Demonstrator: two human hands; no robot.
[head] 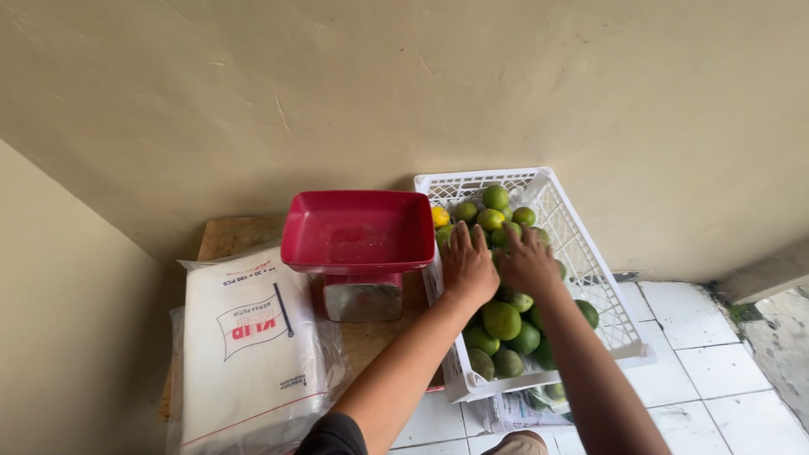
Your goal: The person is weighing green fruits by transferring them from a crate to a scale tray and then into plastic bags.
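Walls of plain beige plaster fill the far half of what I see, meeting in a corner on the left. Below them, white floor tiles point(725, 371) run off to the right. A stack of clear plastic bags point(249, 354) in its wrapper lies on the near left, on a low wooden board point(232, 236). Just right of it stands a kitchen scale point(362, 295) with a red tray point(358, 229), bare of fruit. Right of the scale, touching it or very nearly so, sits the white plastic crate point(581, 253), and in it the green citrus fruits point(501, 320), heaped toward its near and left side, with one yellow fruit point(440, 216) at the far left of the pile.

Both my hands are down on the heap. My left hand point(468, 265) lies flat, fingers spread, palm on the fruit; my right hand point(527, 261) is the same just beside it. Neither has closed round anything: both are loose and spread, holding nothing.

I judge that I am sorting through the pile. Done well, that means rolling each fruit gently under the palm, not pressing, and lifting one at a time.
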